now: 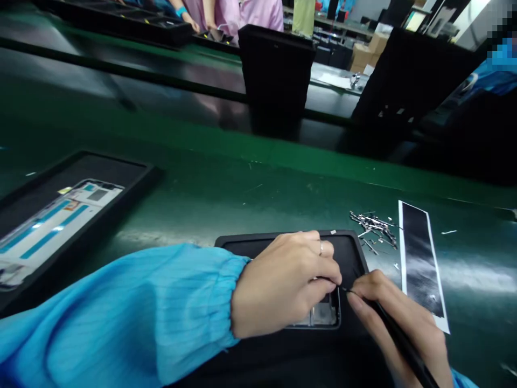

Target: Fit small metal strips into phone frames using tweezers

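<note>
My left hand (288, 275), with a ring on one finger, reaches over a phone frame (325, 315) and hides much of it. Its thumb and forefinger pinch together by the frame's right edge; what they hold, if anything, is too small to name. The frame lies in a black tray (347, 253). To the right, my right hand (404, 318) is closed around a slim black tool (404, 345) that looks like tweezers. A tiny dark tip shows at its fingertips, close to the left fingers.
Left, another black tray (121, 161) bears a phone part (56, 221) with blue strips. Small dark and silvery scraps (375, 229) lie behind my right hand, beside a white-edged black sheet (422, 258). Black upright boxes (277, 70) stand farther back; a co-worker's hands (197, 19) are beyond.
</note>
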The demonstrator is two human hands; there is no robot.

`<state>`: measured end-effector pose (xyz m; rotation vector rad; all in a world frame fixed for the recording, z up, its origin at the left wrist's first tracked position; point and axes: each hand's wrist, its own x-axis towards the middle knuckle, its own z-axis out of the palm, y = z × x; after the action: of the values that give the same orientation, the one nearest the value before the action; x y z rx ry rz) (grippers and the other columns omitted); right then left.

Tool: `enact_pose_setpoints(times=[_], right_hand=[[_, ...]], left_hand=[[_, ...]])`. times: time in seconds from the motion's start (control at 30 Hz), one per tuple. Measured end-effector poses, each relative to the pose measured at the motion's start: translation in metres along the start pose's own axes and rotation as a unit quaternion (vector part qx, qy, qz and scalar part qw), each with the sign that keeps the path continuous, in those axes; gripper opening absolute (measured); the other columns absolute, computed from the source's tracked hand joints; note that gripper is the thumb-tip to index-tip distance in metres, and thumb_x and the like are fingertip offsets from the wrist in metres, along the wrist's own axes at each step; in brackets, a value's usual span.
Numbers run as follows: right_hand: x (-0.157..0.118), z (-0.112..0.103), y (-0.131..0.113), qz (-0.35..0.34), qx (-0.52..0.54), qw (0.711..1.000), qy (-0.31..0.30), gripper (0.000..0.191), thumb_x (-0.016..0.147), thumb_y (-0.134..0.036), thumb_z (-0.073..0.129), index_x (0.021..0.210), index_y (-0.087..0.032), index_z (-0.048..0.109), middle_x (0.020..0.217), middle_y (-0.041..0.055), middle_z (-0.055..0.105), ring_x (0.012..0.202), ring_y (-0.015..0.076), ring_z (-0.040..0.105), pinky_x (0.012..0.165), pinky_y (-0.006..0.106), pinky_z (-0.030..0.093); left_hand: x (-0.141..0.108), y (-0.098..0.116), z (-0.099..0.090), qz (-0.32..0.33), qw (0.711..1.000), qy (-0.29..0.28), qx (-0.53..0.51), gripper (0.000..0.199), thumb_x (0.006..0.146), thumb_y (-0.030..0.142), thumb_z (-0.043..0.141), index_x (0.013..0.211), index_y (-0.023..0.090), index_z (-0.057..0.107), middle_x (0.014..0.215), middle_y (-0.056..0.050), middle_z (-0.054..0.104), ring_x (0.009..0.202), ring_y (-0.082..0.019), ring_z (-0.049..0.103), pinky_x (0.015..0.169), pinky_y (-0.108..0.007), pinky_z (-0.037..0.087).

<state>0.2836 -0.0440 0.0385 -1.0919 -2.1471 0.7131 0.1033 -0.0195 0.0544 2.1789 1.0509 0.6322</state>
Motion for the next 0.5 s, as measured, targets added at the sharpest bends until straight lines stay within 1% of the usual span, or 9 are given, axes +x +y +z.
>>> enact_pose_setpoints(times=[0.07, 0.1, 0.13, 0.17, 0.23, 0.3, 0.4, 0.5], right_hand=[[0.0, 0.006, 0.004, 0.008, -0.019, 1.0, -0.016, 0.009, 0.081, -0.011, 0.047, 0.077, -0.018, 0.049, 0.072, -0.0004, 0.052, 0.064, 0.0082, 0.053, 0.057, 0.018, 0.044], [0.0, 0.009, 0.006, 0.001, -0.054, 0.999, -0.01, 0.007, 0.081, -0.011, 0.047, 0.081, -0.018, 0.051, 0.073, 0.0006, 0.053, 0.066, 0.0092, 0.053, 0.058, 0.019, 0.044], [-0.001, 0.013, 0.009, -0.015, -0.105, 0.994, 0.007, 0.009, 0.081, -0.012, 0.048, 0.088, -0.016, 0.052, 0.075, 0.002, 0.054, 0.067, 0.0106, 0.053, 0.06, 0.022, 0.044], [-0.002, 0.017, 0.012, -0.035, -0.165, 0.985, 0.032, 0.017, 0.079, -0.011, 0.05, 0.096, -0.014, 0.053, 0.076, 0.0038, 0.054, 0.068, 0.0122, 0.053, 0.061, 0.024, 0.044], [-0.004, 0.024, 0.016, -0.07, -0.27, 0.957, 0.082, 0.033, 0.077, -0.009, 0.054, 0.11, -0.009, 0.05, 0.076, 0.0067, 0.055, 0.069, 0.0145, 0.052, 0.065, 0.029, 0.043], [-0.007, 0.027, 0.018, -0.086, -0.317, 0.939, 0.1, 0.037, 0.075, -0.006, 0.055, 0.112, -0.006, 0.05, 0.074, 0.0074, 0.055, 0.068, 0.0144, 0.05, 0.067, 0.031, 0.043], [-0.013, 0.029, 0.019, -0.097, -0.341, 0.931, 0.084, 0.03, 0.078, -0.005, 0.049, 0.107, -0.009, 0.054, 0.075, 0.0077, 0.055, 0.069, 0.0145, 0.05, 0.073, 0.033, 0.042], [-0.018, 0.031, 0.019, -0.104, -0.354, 0.928, 0.045, 0.035, 0.079, -0.004, 0.044, 0.113, -0.01, 0.051, 0.078, 0.0095, 0.056, 0.071, 0.0162, 0.051, 0.077, 0.037, 0.041]], left_hand=[[-0.003, -0.003, 0.003, 0.002, 0.999, 0.001, 0.052, 0.014, 0.077, 0.007, 0.054, 0.068, 0.012, 0.063, 0.066, -0.001, 0.056, 0.064, -0.013, 0.044, 0.059, -0.026, 0.034], [-0.004, -0.004, 0.005, -0.002, 0.998, 0.005, 0.069, 0.015, 0.077, 0.006, 0.052, 0.066, 0.011, 0.061, 0.065, -0.001, 0.054, 0.063, -0.013, 0.043, 0.059, -0.027, 0.034], [-0.006, -0.007, 0.008, -0.009, 0.997, 0.01, 0.076, 0.016, 0.078, 0.006, 0.051, 0.065, 0.011, 0.059, 0.064, -0.001, 0.053, 0.062, -0.013, 0.042, 0.061, -0.028, 0.034], [-0.007, -0.009, 0.01, -0.021, 0.997, 0.017, 0.077, 0.016, 0.078, 0.007, 0.05, 0.064, 0.011, 0.058, 0.064, -0.001, 0.053, 0.062, -0.013, 0.042, 0.062, -0.028, 0.034], [-0.009, -0.015, 0.014, -0.049, 0.996, 0.022, 0.066, 0.017, 0.08, 0.009, 0.049, 0.065, 0.011, 0.057, 0.066, -0.001, 0.053, 0.064, -0.013, 0.041, 0.063, -0.029, 0.033], [-0.011, -0.021, 0.017, -0.068, 0.995, 0.02, 0.067, 0.02, 0.081, 0.01, 0.047, 0.064, 0.012, 0.056, 0.069, -0.002, 0.054, 0.066, -0.014, 0.041, 0.063, -0.029, 0.031], [-0.013, -0.026, 0.022, -0.073, 0.993, 0.027, 0.091, 0.023, 0.083, 0.009, 0.044, 0.062, 0.013, 0.054, 0.072, -0.002, 0.054, 0.068, -0.014, 0.039, 0.064, -0.03, 0.029], [-0.015, -0.029, 0.029, -0.057, 0.991, 0.044, 0.11, 0.022, 0.083, 0.01, 0.044, 0.063, 0.013, 0.054, 0.07, -0.002, 0.053, 0.067, -0.014, 0.038, 0.064, -0.03, 0.029]])
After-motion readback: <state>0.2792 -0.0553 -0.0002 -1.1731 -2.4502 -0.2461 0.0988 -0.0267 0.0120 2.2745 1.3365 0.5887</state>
